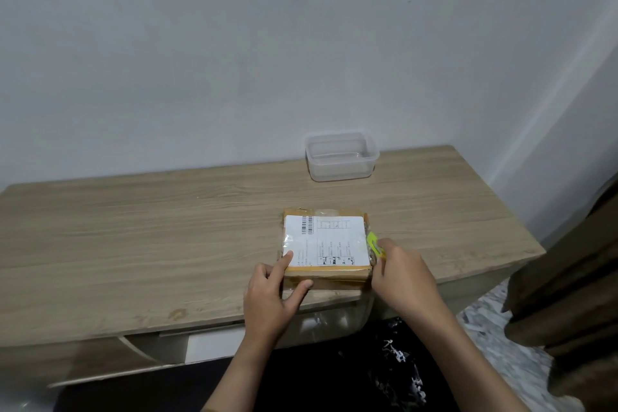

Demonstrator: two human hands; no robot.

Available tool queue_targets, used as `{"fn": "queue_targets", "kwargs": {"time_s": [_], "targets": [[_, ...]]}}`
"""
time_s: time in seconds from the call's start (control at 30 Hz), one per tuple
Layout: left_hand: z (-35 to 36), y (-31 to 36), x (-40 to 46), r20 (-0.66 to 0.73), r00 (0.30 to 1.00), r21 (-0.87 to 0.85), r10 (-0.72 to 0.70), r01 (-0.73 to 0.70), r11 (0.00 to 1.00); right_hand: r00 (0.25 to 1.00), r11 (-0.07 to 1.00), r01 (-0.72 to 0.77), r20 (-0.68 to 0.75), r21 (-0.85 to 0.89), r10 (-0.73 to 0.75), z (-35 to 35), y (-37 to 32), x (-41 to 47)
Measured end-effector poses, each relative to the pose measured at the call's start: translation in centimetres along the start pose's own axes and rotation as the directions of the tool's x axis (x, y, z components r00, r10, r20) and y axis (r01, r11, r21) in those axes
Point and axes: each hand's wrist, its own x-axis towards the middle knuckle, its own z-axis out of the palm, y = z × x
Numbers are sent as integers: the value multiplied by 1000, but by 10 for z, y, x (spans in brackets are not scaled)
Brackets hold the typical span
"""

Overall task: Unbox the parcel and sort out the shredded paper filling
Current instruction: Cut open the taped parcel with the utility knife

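Observation:
A flat brown cardboard parcel point(326, 274) wrapped in clear tape lies near the front edge of the wooden table point(140, 231), with a white shipping label on its top. My left hand point(272, 298) holds its front left corner, index finger on the label and thumb on the front side. My right hand point(403, 278) grips a small yellow-green cutter point(375, 243) pressed against the parcel's right edge. The parcel is closed, so its filling is hidden.
A clear, empty plastic container point(341, 157) stands at the back of the table by the wall. A brown curtain point(568, 294) hangs at the right. A drawer front sits under the table edge, near my lap.

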Motion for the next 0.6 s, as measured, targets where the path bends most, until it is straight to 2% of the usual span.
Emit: {"fn": "queue_targets", "kwargs": {"time_s": [0.4,0.6], "targets": [[-1,-1,2,-7,999,31,33,-32,999,996,996,-84,41,8,84,9,-5,-9],[2,0,0,-10,996,62,85,-85,994,997,997,-75,36,1,75,10,-8,-5]]}}
